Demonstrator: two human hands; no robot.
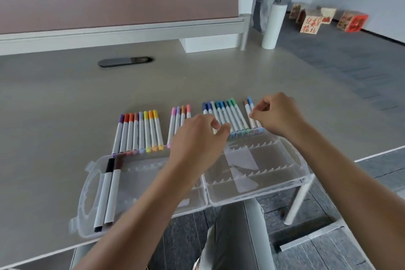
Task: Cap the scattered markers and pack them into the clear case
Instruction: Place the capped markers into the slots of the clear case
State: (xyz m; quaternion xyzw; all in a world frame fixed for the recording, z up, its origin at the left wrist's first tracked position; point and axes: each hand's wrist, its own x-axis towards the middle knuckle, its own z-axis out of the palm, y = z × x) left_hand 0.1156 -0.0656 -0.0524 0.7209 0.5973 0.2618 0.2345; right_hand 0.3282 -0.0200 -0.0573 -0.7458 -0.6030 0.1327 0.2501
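Seen from above, looking down over a pale grey desk point(65, 98). Near its front edge, an open clear case point(263, 173), two shallow slotted halves side by side, the right half jutting past the desk edge. In the left half, at its far left, two capped markers point(108, 195) lying together, one black-capped, one brown-capped. Just beyond the case, rows of capped markers flat on the desk: a warm row point(140, 133) of purple, red, orange and yellow caps at left; a small pink and peach group point(178, 120) in the middle, partly hidden by the left hand point(197, 138); a blue and green row point(225, 116) further right; and a short pair point(249, 112) with brown and blue caps at far right. Left hand reaching across the case, fingers curled, thumb and fingertips closing at the near ends of the blue row; whether on a marker, cannot tell. Right hand point(278, 114) hovering over the short pair, thumb and forefinger pinched together; anything held between them too small to make out. Both forearms crossing over the case and covering part of each half. Further back on the desk, a dark oval cable port point(126, 62), a white box point(210, 45) and an upright white roll point(274, 26). Decorated cartons point(328, 19) on the grey floor beyond.
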